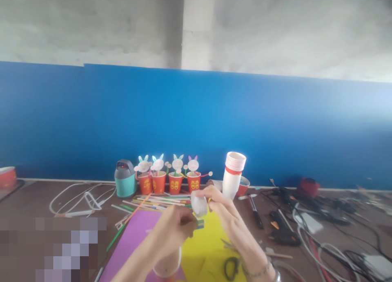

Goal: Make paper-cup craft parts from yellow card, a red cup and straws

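Observation:
Both my hands are raised together over the table, just above a purple sheet point(134, 241) and a yellow sheet point(205, 253). My right hand point(225, 214) has its fingers closed round a small white round piece point(199, 204), perhaps a paper cup or a paper disc. My left hand point(176, 229) is curled shut right beside it, pinching something small and dark that I cannot make out. A red and white paper cup point(167, 267) stands under my left forearm. Black scissors point(231, 267) lie on the yellow sheet.
Four red cups with paper rabbit faces point(170, 173) line the blue wall, next to a teal and grey device point(125, 178). A stack of white cups point(233, 173) stands to their right. Coloured straws point(153, 202), white cable point(76, 198), glue guns and black cables point(294, 220) cover the brown table.

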Demonstrator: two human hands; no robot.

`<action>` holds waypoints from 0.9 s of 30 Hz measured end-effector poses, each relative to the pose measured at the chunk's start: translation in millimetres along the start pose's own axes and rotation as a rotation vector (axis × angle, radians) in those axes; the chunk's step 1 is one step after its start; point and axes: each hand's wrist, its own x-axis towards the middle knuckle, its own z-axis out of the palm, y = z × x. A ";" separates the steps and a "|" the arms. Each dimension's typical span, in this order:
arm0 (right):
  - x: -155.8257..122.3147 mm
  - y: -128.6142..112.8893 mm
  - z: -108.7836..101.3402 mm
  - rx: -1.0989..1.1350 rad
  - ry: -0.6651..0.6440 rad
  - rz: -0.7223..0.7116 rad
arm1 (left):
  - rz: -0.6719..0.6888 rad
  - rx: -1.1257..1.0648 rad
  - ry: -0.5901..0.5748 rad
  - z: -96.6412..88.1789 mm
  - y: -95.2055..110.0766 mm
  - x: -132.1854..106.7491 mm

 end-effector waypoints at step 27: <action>14.5 18.0 0.4 0.297 0.290 0.229 | 0.082 0.282 0.124 10.1 10.7 -4.4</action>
